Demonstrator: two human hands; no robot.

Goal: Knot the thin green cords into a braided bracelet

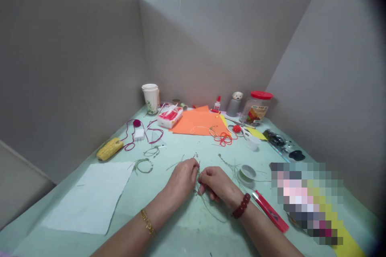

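Observation:
My left hand [182,178] and my right hand [217,184] meet at the middle of the pale green table [169,225]. Both pinch a thin green cord [198,172] between closed fingertips. The cord trails loosely toward me under my right wrist. A gold bracelet is on my left wrist and a dark red bead bracelet on my right. A spool of green cord [247,173] lies just right of my right hand, with loose strands around it.
A white paper sheet [90,196] lies at left, with a yellow corn cob [109,148] behind it. Orange paper [199,122], red cord [224,139], a tissue pack [170,117], a cup [150,98] and a red-lidded jar [256,108] stand farther back. A red utility knife [269,211] lies at right.

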